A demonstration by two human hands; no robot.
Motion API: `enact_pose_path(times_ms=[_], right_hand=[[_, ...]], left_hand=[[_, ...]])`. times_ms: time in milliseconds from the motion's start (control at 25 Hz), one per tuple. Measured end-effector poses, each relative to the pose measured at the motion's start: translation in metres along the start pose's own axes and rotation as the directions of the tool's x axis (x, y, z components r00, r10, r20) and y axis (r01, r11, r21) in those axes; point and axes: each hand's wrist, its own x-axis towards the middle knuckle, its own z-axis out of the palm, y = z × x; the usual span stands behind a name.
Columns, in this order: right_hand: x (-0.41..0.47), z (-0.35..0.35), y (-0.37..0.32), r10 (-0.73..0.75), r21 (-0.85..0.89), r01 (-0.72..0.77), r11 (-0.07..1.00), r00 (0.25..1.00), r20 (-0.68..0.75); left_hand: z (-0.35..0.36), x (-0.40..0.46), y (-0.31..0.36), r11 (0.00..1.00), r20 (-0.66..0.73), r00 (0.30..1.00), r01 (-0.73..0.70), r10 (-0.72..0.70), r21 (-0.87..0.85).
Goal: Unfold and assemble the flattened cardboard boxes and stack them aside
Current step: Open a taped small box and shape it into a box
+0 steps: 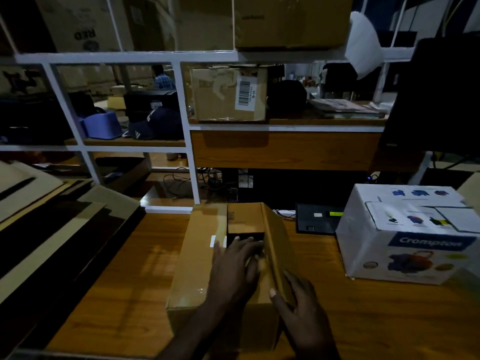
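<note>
closing the top flaps of the box

the cardboard box (223, 258) stands in the middle of the wooden table (124, 276), just before the white shelf frame (187, 131). its left flap (202, 245) already lies flat, the right flap (279, 245) stands tilted up, and a dark opening shows between them.

for this step, i think it is best to push the inner flap fully down first and keep it level, then bring the right flap over it, so the two long flaps meet in the middle without a gap. the box should not slide, so some weight from above helps.

the left hand (233, 266) lies on top of the box with the fingers straight and a little spread, and the tips reach the edge of the opening. it presses, it does not grip. the right hand (298, 305) touches the outer side of the right flap, fingers open and spread, thumb near the flap edge. whether the thumb hooks around the edge, i cannot tell.

flattened cardboard (59, 229) waits in a pile at the left. a white printed box (405, 245) stands at the right.
</note>
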Motion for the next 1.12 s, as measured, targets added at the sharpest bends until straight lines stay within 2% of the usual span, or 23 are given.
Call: enact_pose_path(times_ms=[80,160,240,360,520,600,720,800,840,920,1000,1120], right_hand=[[0.005,-0.006,-0.014,-0.093,-0.16,0.1,0.982,0.994,0.047],[0.013,-0.005,-0.027,-0.179,-0.326,0.214,0.921,0.975,0.135],[0.021,-0.003,-0.041,-0.26,-0.44,0.343,0.83,0.936,0.239],[0.031,0.006,-0.056,-0.307,-0.481,0.459,0.747,0.88,0.362],[0.049,0.013,-0.068,-0.354,-0.42,0.517,0.746,0.841,0.408],[0.057,0.019,-0.072,-0.352,-0.394,0.526,0.753,0.829,0.435],[0.062,0.03,-0.077,-0.426,-0.321,0.573,0.754,0.799,0.424],[0.061,0.037,-0.084,-0.51,-0.254,0.624,0.739,0.765,0.394],[0.06,0.041,-0.089,-0.543,-0.232,0.651,0.723,0.743,0.392],[0.062,0.049,-0.102,-0.592,-0.208,0.699,0.684,0.699,0.402],[0.065,0.058,-0.114,-0.625,-0.206,0.736,0.645,0.663,0.412],[0.069,0.072,-0.125,-0.672,-0.19,0.793,0.579,0.596,0.439]], left_hand=[[-0.007,-0.014,-0.007,0.971,0.024,0.982,0.18,-0.186,0.16],[-0.013,-0.026,-0.015,0.908,0.104,0.946,0.258,-0.307,0.33],[-0.019,-0.034,-0.019,0.889,0.149,0.921,0.289,-0.359,0.354],[-0.025,-0.047,-0.021,0.888,0.165,0.909,0.311,-0.382,0.338],[-0.028,-0.065,-0.029,0.909,0.129,0.938,0.269,-0.323,0.318],[-0.03,-0.073,-0.034,0.94,0.079,0.962,0.233,-0.26,0.25],[-0.03,-0.084,-0.039,0.998,-0.147,0.987,0.064,-0.061,0.014],[-0.033,-0.09,-0.042,0.988,-0.363,0.93,-0.105,0.058,-0.111],[-0.035,-0.093,-0.043,0.975,-0.455,0.885,-0.18,0.103,-0.13],[-0.039,-0.097,-0.044,0.961,-0.552,0.816,-0.262,0.17,-0.092],[-0.038,-0.102,-0.049,0.975,-0.576,0.799,-0.22,0.175,-0.008],[-0.035,-0.11,-0.059,0.994,-0.565,0.82,-0.029,0.085,0.108]])
